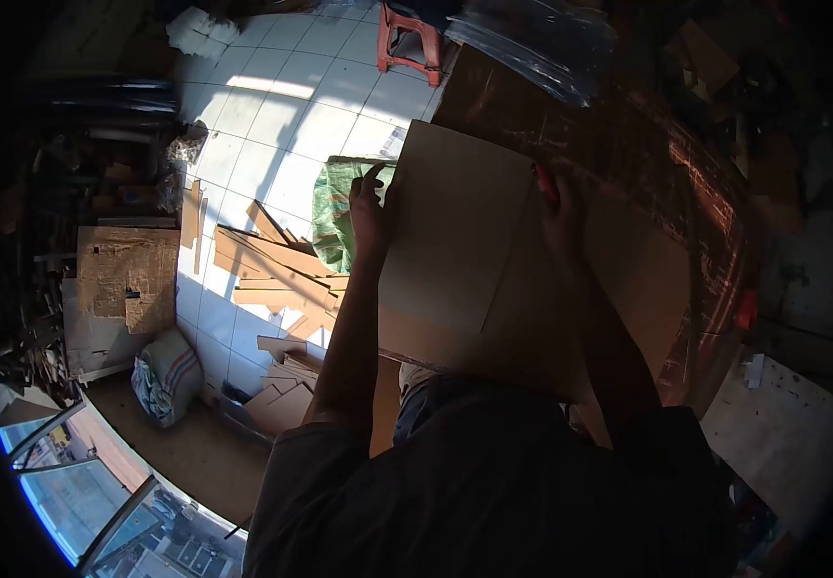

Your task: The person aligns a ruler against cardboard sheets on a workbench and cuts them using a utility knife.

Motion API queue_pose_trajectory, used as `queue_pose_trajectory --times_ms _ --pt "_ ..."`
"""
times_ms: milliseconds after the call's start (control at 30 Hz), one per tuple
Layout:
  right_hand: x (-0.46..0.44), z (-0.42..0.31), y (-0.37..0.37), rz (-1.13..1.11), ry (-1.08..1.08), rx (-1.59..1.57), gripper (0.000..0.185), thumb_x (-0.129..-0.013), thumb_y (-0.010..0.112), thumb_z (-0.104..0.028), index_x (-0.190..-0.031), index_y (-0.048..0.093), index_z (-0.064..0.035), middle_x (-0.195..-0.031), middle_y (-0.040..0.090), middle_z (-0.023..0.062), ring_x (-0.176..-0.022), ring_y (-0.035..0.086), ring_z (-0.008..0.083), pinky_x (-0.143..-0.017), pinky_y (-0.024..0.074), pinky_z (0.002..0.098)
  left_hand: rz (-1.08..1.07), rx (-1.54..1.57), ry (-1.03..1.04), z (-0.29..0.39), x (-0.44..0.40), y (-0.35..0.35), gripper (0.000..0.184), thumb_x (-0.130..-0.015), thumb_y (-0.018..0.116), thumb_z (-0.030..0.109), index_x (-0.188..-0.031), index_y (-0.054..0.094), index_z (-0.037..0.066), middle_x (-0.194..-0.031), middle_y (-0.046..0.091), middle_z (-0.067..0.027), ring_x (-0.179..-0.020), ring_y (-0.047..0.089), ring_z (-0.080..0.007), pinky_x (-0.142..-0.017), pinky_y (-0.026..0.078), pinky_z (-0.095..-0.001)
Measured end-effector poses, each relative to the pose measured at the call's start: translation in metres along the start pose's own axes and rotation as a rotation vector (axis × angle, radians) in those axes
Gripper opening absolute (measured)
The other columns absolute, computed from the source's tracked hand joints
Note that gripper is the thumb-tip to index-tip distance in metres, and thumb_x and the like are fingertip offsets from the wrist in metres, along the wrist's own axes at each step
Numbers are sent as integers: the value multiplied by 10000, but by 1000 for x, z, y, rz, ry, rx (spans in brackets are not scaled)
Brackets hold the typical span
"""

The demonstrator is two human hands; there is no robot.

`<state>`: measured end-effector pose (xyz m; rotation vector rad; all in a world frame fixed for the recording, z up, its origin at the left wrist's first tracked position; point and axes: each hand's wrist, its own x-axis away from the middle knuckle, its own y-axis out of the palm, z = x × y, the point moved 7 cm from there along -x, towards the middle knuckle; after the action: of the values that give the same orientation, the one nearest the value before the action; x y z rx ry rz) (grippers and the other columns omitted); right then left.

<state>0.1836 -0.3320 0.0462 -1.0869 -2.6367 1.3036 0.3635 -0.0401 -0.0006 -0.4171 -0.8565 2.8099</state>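
Observation:
A pale cardboard sheet lies before me on a larger brown sheet. At its left edge is my left hand, with bent fingers at the rim and the thumb side against the board. My right hand is closed around a small red tool near the sheet's upper right corner. The tool's tip and exact kind are lost in shadow. A thin dark line runs down the board from near the right hand toward my body.
Cardboard offcuts and a green woven sack lie on the tiled floor at left. A red stool stands ahead. Clear plastic wrap covers the far surface. A bundled sack sits lower left.

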Motion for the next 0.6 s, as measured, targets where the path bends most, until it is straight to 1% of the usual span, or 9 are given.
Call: queue_pose_trajectory --times_ms 33,67,100,133,167,300,433,500,600 --pt "-13 -11 0 37 -76 67 265 -943 636 -216 -1148 623 -47 -1028 648 147 -954 645 317 -831 495 383 -9 3 9 5 -15 8 361 -891 712 248 -1212 638 101 -878 611 -93 -664 536 -188 -610 471 -330" --pt "-21 -21 1 72 -156 130 297 -944 636 -224 -1183 621 -49 -1053 645 149 -964 631 347 -840 486 404 -96 9 -35 5 -31 19 383 -906 693 269 -1242 624 100 -883 617 -102 -708 576 -207 -638 489 -349" --pt "-24 -21 5 77 -156 125 297 -944 636 -224 -1183 621 -49 -1053 645 149 -964 631 347 -840 486 404 -179 10 -81 6 -43 27 405 -921 675 290 -1272 610 99 -888 623 -111 -751 617 -225 -666 508 -367" --pt "-27 -13 14 37 -68 106 318 -925 657 -223 -1192 622 -52 -1079 643 149 -992 628 342 -856 488 410 -175 4 -77 11 -53 29 405 -921 675 290 -1272 610 99 -888 623 -111 -751 617 -225 -666 508 -367" --pt "-28 -5 22 -7 20 86 342 -907 678 -221 -1201 623 -56 -1106 641 149 -1019 625 338 -872 489 415 -230 77 -106 15 -59 36 408 -926 670 292 -1286 606 110 -852 636 -96 -705 613 -193 -639 506 -352" --pt "-17 20 40 7 60 211 398 -853 724 -215 -1209 626 -64 -1157 632 157 -1084 615 340 -914 491 421 -309 199 -106 19 -73 54 387 -941 657 297 -1290 605 137 -750 659 -59 -578 581 -119 -563 495 -323" --pt "-12 16 40 21 5 329 442 -816 724 -155 -1237 613 -77 -1195 621 167 -1115 609 347 -932 495 418 -320 237 -85 25 -79 58 356 -952 645 297 -1267 610 135 -692 650 -55 -569 575 -120 -563 492 -319" --pt "-14 14 39 30 -31 366 451 -813 714 -134 -1248 607 -81 -1207 616 171 -1112 609 350 -927 498 417 -390 151 -154 21 -80 61 437 -951 621 424 -1286 582 146 -796 662 -80 -723 654 -165 -676 525 -324" --pt "-15 14 37 75 -20 252 463 -809 703 -112 -1258 598 -80 -1195 620 176 -1096 612 362 -916 501 421 -366 218 -109 21 -80 65 423 -949 623 415 -1257 587 128 -774 655 -80 -712 650 -170 -677 521 -324"
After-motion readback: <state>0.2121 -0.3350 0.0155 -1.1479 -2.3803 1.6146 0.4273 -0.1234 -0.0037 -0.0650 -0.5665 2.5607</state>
